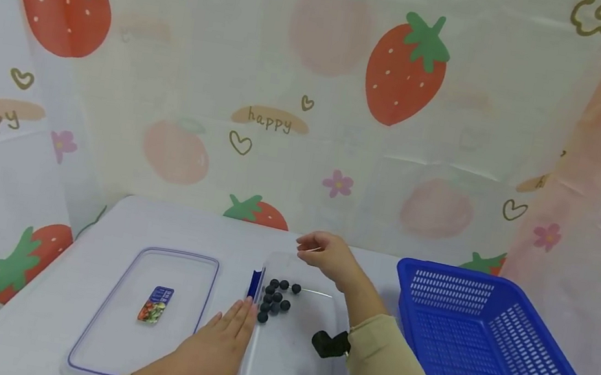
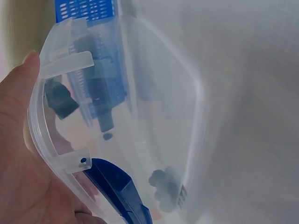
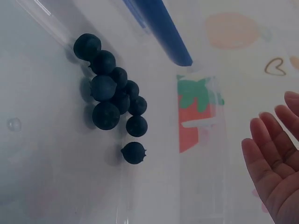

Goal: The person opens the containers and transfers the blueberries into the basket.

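Note:
A clear plastic box [image 1: 296,364] with blue latches [image 2: 119,186] stands in the middle of the table. Inside it, several blueberries [image 1: 276,300] cluster by the far left corner, and the right wrist view shows these blueberries [image 3: 103,88] close up against the wall. My left hand [image 1: 217,355] rests along the box's near left corner, fingers straight on the left side, thumb at the front rim. Over the box's far rim hovers my right hand [image 1: 327,257], its fingers loosely bent with nothing between them; the palm side of that right hand [image 3: 280,163] shows at the right wrist view's edge.
Left of the box lies its clear lid [image 1: 98,346] with a blue seal and a colourful label [image 1: 155,305]. A blue perforated basket [image 1: 445,355] stands close on the right. Behind the table hangs a strawberry-print cloth [image 1: 303,168].

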